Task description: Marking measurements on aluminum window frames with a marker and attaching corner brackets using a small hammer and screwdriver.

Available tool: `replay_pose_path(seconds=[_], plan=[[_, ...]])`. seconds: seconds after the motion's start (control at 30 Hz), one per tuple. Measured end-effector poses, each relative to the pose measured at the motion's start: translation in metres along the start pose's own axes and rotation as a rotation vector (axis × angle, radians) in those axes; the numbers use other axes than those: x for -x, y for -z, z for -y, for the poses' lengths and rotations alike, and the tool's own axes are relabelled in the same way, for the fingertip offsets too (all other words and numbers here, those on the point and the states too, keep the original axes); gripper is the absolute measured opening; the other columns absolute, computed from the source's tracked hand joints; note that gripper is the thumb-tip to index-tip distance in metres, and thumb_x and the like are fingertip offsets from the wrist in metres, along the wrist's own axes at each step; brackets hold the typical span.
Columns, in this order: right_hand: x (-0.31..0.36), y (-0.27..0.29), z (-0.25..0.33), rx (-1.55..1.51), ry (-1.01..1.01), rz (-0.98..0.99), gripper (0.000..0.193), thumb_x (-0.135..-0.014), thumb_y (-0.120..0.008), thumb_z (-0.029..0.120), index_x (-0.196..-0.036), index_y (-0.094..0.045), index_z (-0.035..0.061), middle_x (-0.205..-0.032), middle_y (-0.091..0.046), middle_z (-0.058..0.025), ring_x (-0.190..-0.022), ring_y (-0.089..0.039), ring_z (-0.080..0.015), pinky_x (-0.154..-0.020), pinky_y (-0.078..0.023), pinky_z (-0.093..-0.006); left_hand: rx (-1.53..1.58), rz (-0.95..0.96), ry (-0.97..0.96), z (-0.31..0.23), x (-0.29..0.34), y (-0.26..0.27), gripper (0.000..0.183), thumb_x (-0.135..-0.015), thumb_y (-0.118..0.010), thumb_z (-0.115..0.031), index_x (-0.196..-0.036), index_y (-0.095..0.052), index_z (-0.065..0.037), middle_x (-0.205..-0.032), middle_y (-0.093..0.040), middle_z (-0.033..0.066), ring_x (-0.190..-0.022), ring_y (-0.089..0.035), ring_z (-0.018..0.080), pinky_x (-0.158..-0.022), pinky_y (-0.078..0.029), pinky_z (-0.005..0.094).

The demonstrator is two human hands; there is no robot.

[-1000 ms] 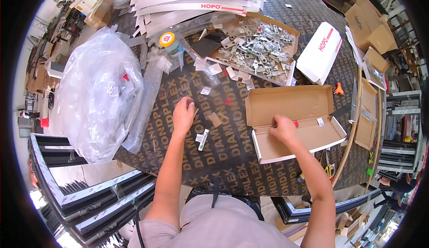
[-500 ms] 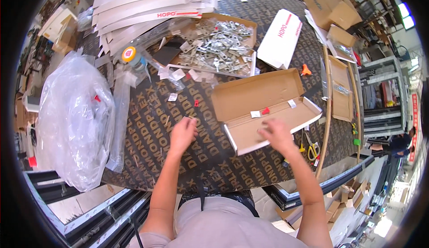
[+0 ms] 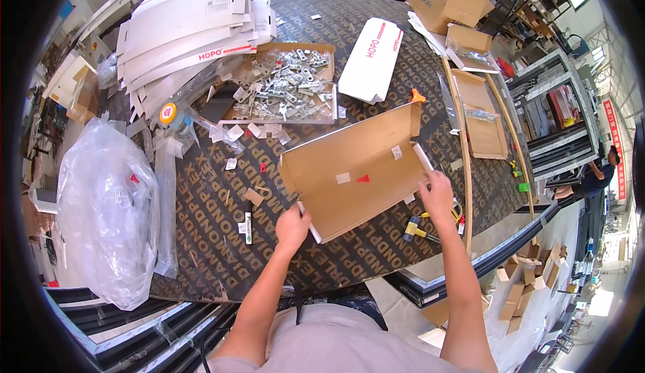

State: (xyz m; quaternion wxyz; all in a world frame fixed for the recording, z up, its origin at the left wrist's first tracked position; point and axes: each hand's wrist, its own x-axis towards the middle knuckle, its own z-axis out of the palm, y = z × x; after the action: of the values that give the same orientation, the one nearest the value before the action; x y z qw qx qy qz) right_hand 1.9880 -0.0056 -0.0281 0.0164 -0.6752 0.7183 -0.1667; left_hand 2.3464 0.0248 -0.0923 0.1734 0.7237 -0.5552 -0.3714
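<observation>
My left hand (image 3: 293, 228) is closed on the left side wall of a shallow open cardboard box (image 3: 376, 202). With fingers curled over the right side wall, my right hand (image 3: 438, 197) grips the same box. Its lid is folded back, away from me. Inside, a small red plastic piece (image 3: 363, 179) lies between two white paper slips, one a blank-looking slip (image 3: 343, 178) and the other a printed label (image 3: 396, 152). Beside my left forearm, on the patterned table (image 3: 222, 252), lies a white marker pen (image 3: 248, 228) with a dark cap.
A tray of metal fittings (image 3: 289, 87) and a white closed box (image 3: 371, 61) stand farther back. Flat cartons (image 3: 181, 34) are stacked at left, near a plastic bag (image 3: 107, 218). A yellow-and-black tool (image 3: 412, 229) lies by my right forearm; wooden strips (image 3: 459, 165) border the right.
Both hands have moved to the box's two ends and taken hold of them. The view has shifted. The marker pen now shows beside my left arm.
</observation>
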Motion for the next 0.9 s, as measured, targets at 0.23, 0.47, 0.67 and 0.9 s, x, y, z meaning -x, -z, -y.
replay_pose_path(seconds=[0.23,0.47,0.67,0.9], plan=[[-0.026,-0.031,-0.053,-0.115,-0.141,0.170,0.047,-0.088,-0.058,0.039,-0.115,-0.056,0.0006,-0.105,-0.062,-0.0246,-0.100,-0.057,-0.0425,-0.083,-0.046,-0.0491,0.072,-0.015,-0.028,-0.001,0.027,0.046,0.031,-0.088,-0.057,-0.028,-0.085,-0.058,0.003,-0.076,-0.064,0.0190,-0.072,-0.065,0.0354,-0.066,-0.051,0.0424],[-0.020,-0.047,-0.072,-0.455,-0.268,0.247,0.042,-0.092,-0.055,0.035,-0.089,-0.066,-0.0053,-0.080,-0.064,-0.0229,-0.076,-0.062,-0.0361,-0.070,-0.046,-0.0425,0.694,0.219,0.093,0.024,0.057,0.109,0.028,-0.094,-0.053,-0.019,-0.113,-0.061,0.000,-0.096,-0.065,0.0031,-0.088,-0.063,0.0126,-0.077,-0.052,0.0282],[-0.011,-0.027,-0.063,-1.289,-0.605,0.441,0.038,-0.096,-0.055,0.034,-0.108,-0.064,-0.0019,-0.093,-0.069,-0.0082,-0.078,-0.066,-0.0194,-0.070,-0.053,-0.0338,0.993,0.235,0.206,0.069,0.071,0.119,0.034,-0.095,-0.055,-0.022,-0.122,-0.055,-0.001,-0.106,-0.066,0.0050,-0.093,-0.065,0.0139,-0.080,-0.053,0.0296],[0.014,-0.028,-0.057,-2.082,-0.849,0.387,0.041,-0.099,-0.049,0.035,-0.124,-0.057,0.0031,-0.114,-0.065,-0.0128,-0.100,-0.064,-0.0260,-0.087,-0.052,-0.0393,1.125,0.332,0.351,0.064,0.074,0.073,0.032,-0.097,-0.054,-0.023,-0.122,-0.055,-0.003,-0.110,-0.066,0.0062,-0.096,-0.067,0.0176,-0.084,-0.055,0.0339]])
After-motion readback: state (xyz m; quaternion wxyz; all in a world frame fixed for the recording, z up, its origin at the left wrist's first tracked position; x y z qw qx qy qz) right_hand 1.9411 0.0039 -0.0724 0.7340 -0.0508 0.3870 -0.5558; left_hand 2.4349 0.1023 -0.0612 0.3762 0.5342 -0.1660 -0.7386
